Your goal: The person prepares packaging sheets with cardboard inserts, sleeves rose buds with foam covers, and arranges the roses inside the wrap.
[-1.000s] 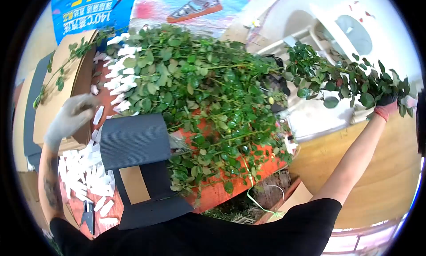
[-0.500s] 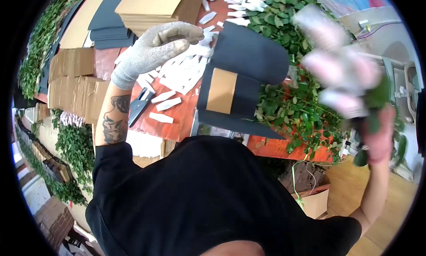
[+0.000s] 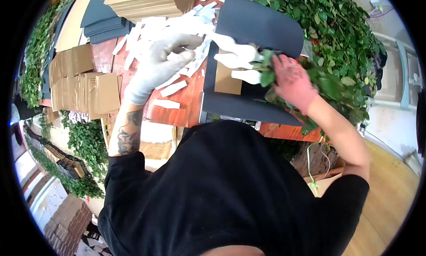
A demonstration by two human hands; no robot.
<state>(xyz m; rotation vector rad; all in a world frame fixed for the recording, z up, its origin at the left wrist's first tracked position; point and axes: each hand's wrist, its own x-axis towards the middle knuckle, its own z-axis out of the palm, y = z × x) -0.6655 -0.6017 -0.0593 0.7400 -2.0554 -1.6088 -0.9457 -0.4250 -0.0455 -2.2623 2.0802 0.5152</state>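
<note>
My right hand (image 3: pixel 293 81), in a pink glove, is closed round the leafy stems of a few roses (image 3: pixel 235 56). White sleeves cover their heads, which point left. These flowers lie over a dark corrugated sheet (image 3: pixel 262 23) and a tan cardboard piece (image 3: pixel 227 81) on it. My left hand (image 3: pixel 166 58), in a grey-white glove, hovers over the loose white sleeves (image 3: pixel 153 30) to the left of the sheet. Its fingers curve forward, thumb apart, with nothing between them.
Stacked tan cardboard (image 3: pixel 142 5) and dark sheets (image 3: pixel 106 30) stand at the back left. Folded brown cardboard pieces (image 3: pixel 84 94) are nearer on the left. A large heap of leafy stems (image 3: pixel 337 34) covers the right of the red table (image 3: pixel 179 109).
My right hand has swung the roses in from the far right onto the dark sheet. My left hand has shifted right and slightly lower; the black tool near it is now out of sight.
</note>
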